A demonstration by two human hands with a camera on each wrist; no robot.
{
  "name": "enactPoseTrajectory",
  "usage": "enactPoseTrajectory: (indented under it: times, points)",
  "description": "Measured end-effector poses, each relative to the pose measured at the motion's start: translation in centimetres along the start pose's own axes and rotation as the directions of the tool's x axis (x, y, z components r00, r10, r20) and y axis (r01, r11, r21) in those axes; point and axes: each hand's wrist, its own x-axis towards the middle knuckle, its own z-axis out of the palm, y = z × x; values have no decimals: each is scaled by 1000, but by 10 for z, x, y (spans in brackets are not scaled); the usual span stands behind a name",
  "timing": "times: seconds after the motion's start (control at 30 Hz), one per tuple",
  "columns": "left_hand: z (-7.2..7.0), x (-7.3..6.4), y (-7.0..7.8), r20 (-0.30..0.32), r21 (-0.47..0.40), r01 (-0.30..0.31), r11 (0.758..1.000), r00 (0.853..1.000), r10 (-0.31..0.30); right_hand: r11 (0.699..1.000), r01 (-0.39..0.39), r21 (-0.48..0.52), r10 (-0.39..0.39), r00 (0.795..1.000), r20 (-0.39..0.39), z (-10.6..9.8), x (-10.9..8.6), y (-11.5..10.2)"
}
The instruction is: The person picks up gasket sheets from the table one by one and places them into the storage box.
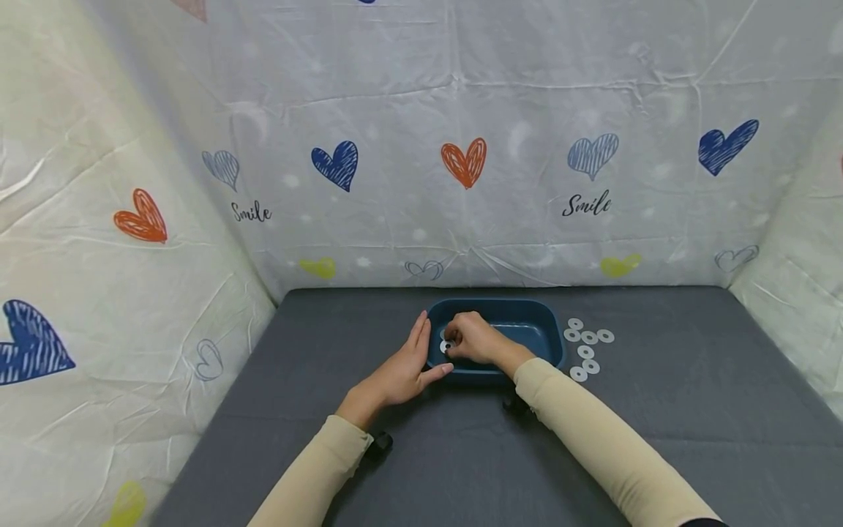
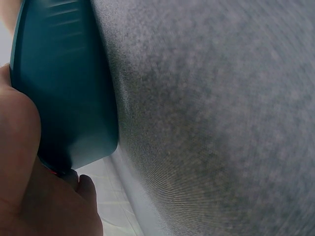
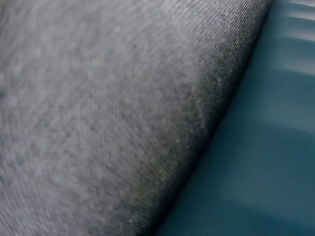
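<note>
Tray (image 1: 541,339) is braced at left by the straight-fingered left hand (image 1: 398,375). The step in hand looks like placing a white ring (image 1: 443,345) inside the tray's left end; whether the right hand (image 1: 479,339) pinches or only touches it, I cannot tell. The next move probably calls for a clean release; loose rings (image 1: 581,352) lie right of the tray.
</note>
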Motion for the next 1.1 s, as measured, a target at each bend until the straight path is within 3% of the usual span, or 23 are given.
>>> enactPoseTrajectory:
  times: [0.37,0.8,1.1]
  points:
    - [1,3,5,7,-1,5,1000,1000,-5,999,-10,34,10,1000,-10,-6,-10,2]
    - [1,3,2,3,-5,14,1000,1000,-14,997,-19,80,18,1000,9,-38,-42,-7]
    - [-2,3,4,6,6,17,1000,1000,-17,998,10,58,-9,1000,-15,-55,-64,-10]
